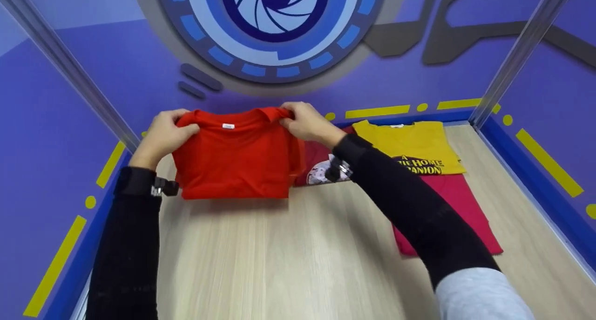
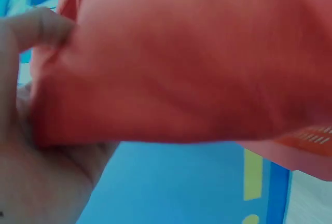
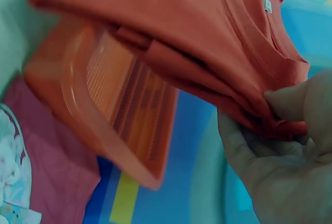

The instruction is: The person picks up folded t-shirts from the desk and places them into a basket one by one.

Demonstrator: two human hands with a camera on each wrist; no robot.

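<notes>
A folded red T-shirt [image 1: 235, 164] hangs above the table, its collar and white label at the top. My left hand [image 1: 166, 136] pinches one upper corner; the left wrist view shows the thumb in front of the red cloth. At the other upper corner my right hand [image 1: 309, 120] grips the layers between thumb and fingers, seen closely in the right wrist view. Behind the shirt stands an orange plastic basket [image 3: 83, 86] with slotted sides, mostly hidden by the shirt in the head view.
Beside the basket lies a dark red shirt [image 1: 316, 157] with a white print. Further right, a folded yellow shirt [image 1: 405, 140] with lettering overlaps a crimson garment [image 1: 454, 203], partly covered by my right arm. Purple panels [image 1: 111, 64] wall the wooden table [image 1: 260, 264] at back and sides.
</notes>
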